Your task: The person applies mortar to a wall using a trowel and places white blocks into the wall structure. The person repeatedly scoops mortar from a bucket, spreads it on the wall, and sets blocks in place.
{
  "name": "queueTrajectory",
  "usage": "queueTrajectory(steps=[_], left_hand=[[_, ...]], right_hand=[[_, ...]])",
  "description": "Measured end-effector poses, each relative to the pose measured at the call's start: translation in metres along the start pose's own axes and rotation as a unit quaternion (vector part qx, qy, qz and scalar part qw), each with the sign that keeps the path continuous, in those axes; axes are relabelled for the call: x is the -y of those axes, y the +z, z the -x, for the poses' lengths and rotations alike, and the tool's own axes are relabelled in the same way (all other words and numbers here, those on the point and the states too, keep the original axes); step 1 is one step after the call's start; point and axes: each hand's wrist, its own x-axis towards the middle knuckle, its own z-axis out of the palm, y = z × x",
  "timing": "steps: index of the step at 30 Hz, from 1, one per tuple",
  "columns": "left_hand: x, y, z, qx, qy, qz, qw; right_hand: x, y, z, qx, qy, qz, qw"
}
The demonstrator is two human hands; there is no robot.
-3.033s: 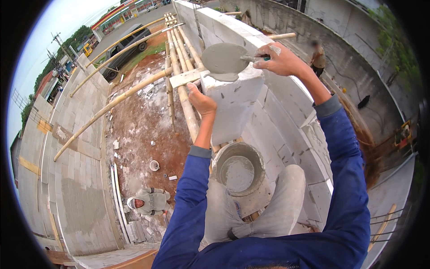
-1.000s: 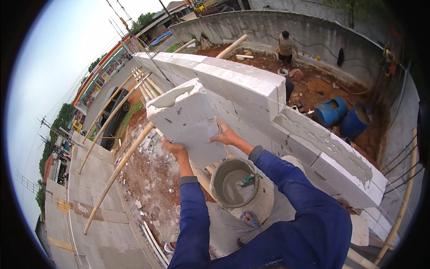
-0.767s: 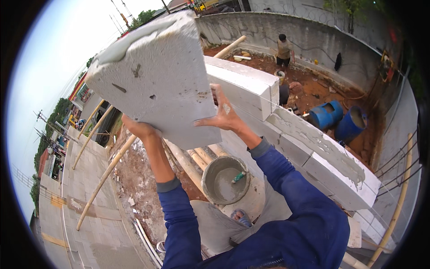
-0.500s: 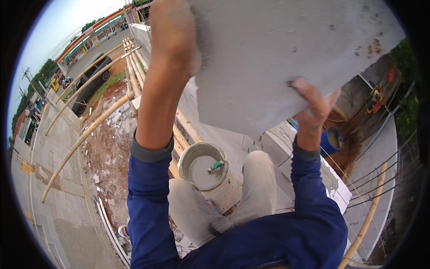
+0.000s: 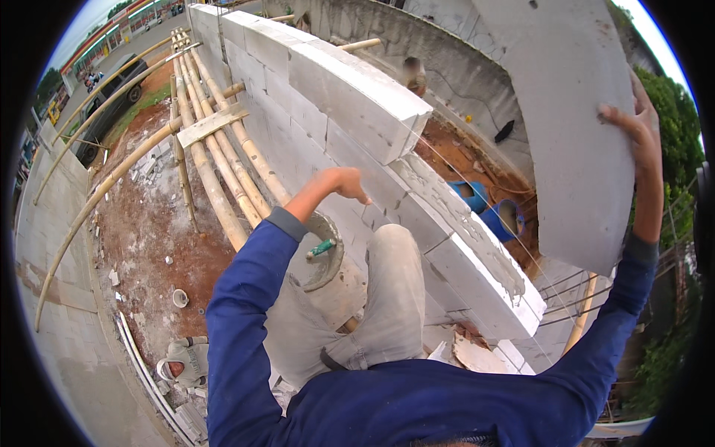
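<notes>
The fingers [image 5: 640, 91] of the right hand [image 5: 646, 140] reach round the outer edge of a large pale block [image 5: 572, 130], while the thumb presses its broad near face, so this hand grips firmly. The block hangs tilted in the air at the upper right. The left hand [image 5: 337, 182] is loosely curled, index finger partly extended, with nothing visible in its hold; it hovers near the inner face of the block wall [image 5: 350, 149], and I cannot tell whether it touches.

Just below that wrist stands a grey-smeared bucket [image 5: 337, 257]. A green-handled tool [image 5: 321, 248] leans inside against its rim; the sleeve hides most of the contents. The bucket sits at the far edge of a board [image 5: 339, 292] between the knees. Past the wall's outer edge are two blue drums [image 5: 505, 220], their contents unclear, and on the ground to the left, a small pale pail [image 5: 180, 299].

The wall's upper course stops at a square corner, stepping down to a rough mortar bed [image 5: 465, 223] that runs along the lower course toward its near end corner. Open air separates the block's lower edge from that corner in view.
</notes>
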Motion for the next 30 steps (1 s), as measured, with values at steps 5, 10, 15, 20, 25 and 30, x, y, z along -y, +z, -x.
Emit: queueTrajectory(steps=[5,10,15,20,25,30], left_hand=[[0.122,0.004,0.038,-0.042,0.039,0.088,0.994],[0.232,0.045,0.14,-0.117,-0.027,0.212,0.97],[0.301,0.132,0.278,-0.187,-0.268,0.44,0.836],[0.358,0.224,0.374,-0.188,-0.402,0.499,0.745],[0.364,0.242,0.361,-0.198,-0.402,0.542,0.71],[0.355,0.249,0.35,-0.178,-0.411,0.552,0.703]], right_hand=[[-0.085,0.059,-0.015,0.106,-0.014,0.052,0.993],[-0.142,0.111,0.011,0.212,0.085,0.184,0.956],[-0.182,0.139,0.053,0.281,0.114,0.151,0.941],[-0.194,0.166,0.086,0.322,0.06,0.119,0.937],[-0.192,0.194,0.105,0.353,0.05,0.156,0.921],[-0.185,0.215,0.115,0.346,0.101,0.165,0.918]])
